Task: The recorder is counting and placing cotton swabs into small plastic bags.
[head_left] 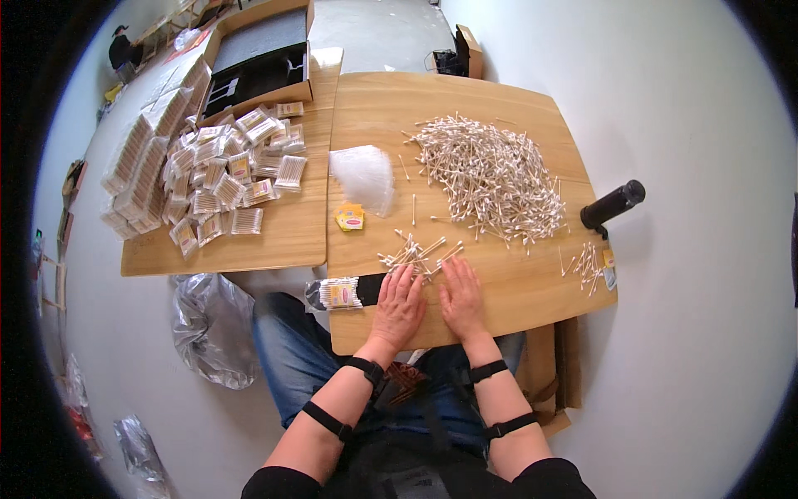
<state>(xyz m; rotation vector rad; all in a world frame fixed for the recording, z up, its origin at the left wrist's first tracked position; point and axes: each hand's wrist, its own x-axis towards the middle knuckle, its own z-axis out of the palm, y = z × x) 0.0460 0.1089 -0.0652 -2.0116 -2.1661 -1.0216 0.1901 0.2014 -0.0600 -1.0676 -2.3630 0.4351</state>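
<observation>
My left hand lies palm down near the table's front edge, its fingers stretched forward. Beside it, my right hand rests with its fingers also extended, a narrow gap between the two. A small loose bunch of cotton swabs touches or lies just beyond the fingertips; whether any swabs are under the palms is hidden. Left of my left hand, a packet of cotton swabs with a yellow label sits on a black strip at the edge. Farther off spreads a large heap of cotton swabs.
Clear plastic bags and yellow label cards lie left of the heap. Filled packets pile on the left table beside an open cardboard box. A black cylinder stands at the right edge, near more swabs.
</observation>
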